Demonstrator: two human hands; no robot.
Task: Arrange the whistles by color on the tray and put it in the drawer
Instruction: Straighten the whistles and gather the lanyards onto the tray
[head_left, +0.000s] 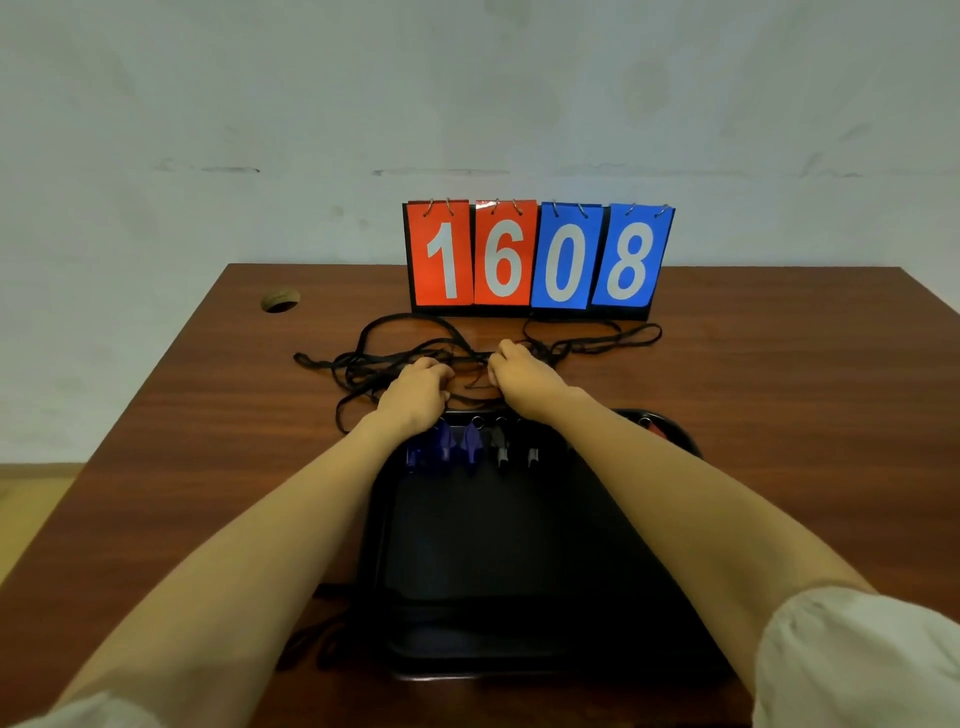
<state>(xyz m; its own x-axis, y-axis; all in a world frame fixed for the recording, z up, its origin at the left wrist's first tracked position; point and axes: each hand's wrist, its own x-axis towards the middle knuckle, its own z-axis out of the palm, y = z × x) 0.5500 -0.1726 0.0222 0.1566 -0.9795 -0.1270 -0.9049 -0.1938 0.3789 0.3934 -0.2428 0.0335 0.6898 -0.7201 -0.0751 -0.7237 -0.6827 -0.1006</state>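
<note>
A black tray (498, 561) lies on the brown table in front of me. Along its far edge sit blue whistles (445, 448) on the left and black whistles (503, 450) beside them. A red whistle (658, 429) peeks out at the tray's far right corner, mostly hidden by my right forearm. Their black lanyards (374, 364) lie tangled on the table beyond the tray. My left hand (415, 389) and my right hand (522, 375) are both closed on the cords, just past the tray's far edge.
A flip scoreboard (537, 259) reading 1608 stands at the back of the table against the wall. A cable hole (280, 301) is at the table's far left. More black cord (311, 639) lies by the tray's near left corner.
</note>
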